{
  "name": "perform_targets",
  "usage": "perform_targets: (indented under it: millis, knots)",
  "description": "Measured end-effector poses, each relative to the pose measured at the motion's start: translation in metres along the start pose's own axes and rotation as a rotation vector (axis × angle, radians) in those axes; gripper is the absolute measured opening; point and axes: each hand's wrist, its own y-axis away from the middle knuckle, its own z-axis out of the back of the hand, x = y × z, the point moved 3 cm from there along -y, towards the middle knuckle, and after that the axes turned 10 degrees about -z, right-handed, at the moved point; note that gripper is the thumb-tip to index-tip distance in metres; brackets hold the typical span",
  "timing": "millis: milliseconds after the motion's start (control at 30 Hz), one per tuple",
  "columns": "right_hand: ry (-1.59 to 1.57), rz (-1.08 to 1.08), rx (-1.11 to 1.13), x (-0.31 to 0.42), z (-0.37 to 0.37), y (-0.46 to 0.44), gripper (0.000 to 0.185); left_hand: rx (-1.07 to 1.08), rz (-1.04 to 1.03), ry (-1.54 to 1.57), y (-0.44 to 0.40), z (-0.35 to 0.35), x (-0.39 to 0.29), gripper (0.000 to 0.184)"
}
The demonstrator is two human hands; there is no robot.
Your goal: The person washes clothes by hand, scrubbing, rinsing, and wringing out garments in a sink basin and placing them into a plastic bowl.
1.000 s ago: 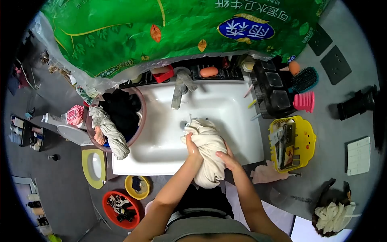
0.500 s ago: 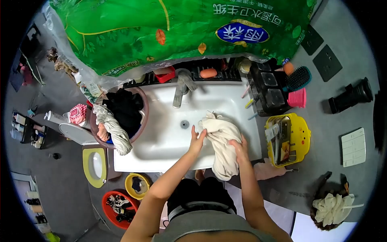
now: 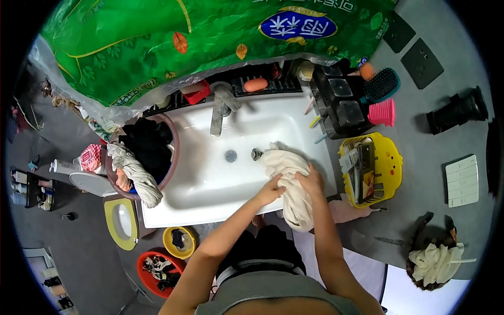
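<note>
Grey surfaces (image 3: 420, 136) flank a glossy white sink (image 3: 199, 197). Head view: the cream cloth (image 3: 298, 207) lies bunched across the sink's near right edge, gripped at mid-length by left hand (image 3: 270, 191) and right hand (image 3: 311, 182). Handling: likely limp and soft, heavier if wet; grasp thick folds two-handed. Smooth plastic basin (image 3: 175, 149): sink's left end. Rigid, openwork yellow basket (image 3: 390, 170): right of sink.

Massive green plastic pack (image 3: 210, 47) hogged the top, a teal-edged hairbrush (image 3: 381, 85) was just beside a pink ribbed cup (image 3: 381, 113), yellow basket (image 3: 392, 170) nearby, yellow toilet seat (image 3: 111, 223) off left.
</note>
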Motion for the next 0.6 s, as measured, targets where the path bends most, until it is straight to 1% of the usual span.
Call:
perform_targets:
  millis: [33, 67, 100, 133, 167, 267, 300, 400, 433, 500, 533, 567, 600]
  knots:
    - [0.010, 0.005, -0.011, -0.008, 0.004, 0.001, 0.076, 0.035, 0.020, 0.048, 0.003, -0.005, -0.003, 0.067]
    - [0.022, 0.011, -0.023, -0.013, 0.006, 0.003, 0.076, 0.055, 0.002, -0.079, 0.002, -0.010, -0.002, 0.068]
    - [0.085, -0.047, -0.072, -0.011, 0.009, 0.011, 0.075, 0.075, -0.016, -0.206, 0.002, -0.018, 0.000, 0.068]
    - [0.092, -0.031, -0.084, -0.018, 0.004, 0.011, 0.074, 0.097, -0.033, -0.333, 0.003, -0.023, 0.002, 0.069]
    - [0.097, -0.011, -0.100, -0.028, -0.004, 0.008, 0.073, 0.095, -0.035, -0.384, 0.003, -0.025, 0.003, 0.068]
    - [0.099, 0.097, -0.215, -0.028, -0.008, 0.010, 0.069, 0.085, -0.050, -0.541, -0.001, -0.028, 0.003, 0.066]
    - [0.097, 0.137, -0.263, -0.028, -0.009, 0.013, 0.068, -0.025, -0.175, -0.666, -0.002, -0.026, 0.003, 0.059]
    - [0.294, 0.319, -0.476, -0.022, -0.018, 0.020, 0.061, -0.012, -0.116, -0.576, -0.010, -0.010, 0.014, 0.051]
    - [0.305, 0.326, -0.493, -0.020, -0.020, 0.022, 0.058, -0.049, -0.102, -0.444, -0.009, -0.003, 0.017, 0.040]
    - [0.328, 0.344, -0.527, -0.010, -0.021, 0.025, 0.052, -0.081, -0.014, -0.502, -0.007, 0.011, 0.012, 0.037]
    - [0.267, 0.415, -0.573, -0.004, -0.022, 0.024, 0.048, -0.100, 0.029, -0.531, -0.005, 0.020, 0.005, 0.035]
    - [0.205, 0.489, -0.619, 0.003, -0.023, 0.021, 0.044, -0.168, -0.027, -0.462, -0.006, 0.032, 0.024, 0.029]
    - [0.139, 0.564, -0.663, 0.012, -0.026, 0.017, 0.040, -0.263, -0.031, -0.420, -0.001, 0.042, 0.022, 0.027]
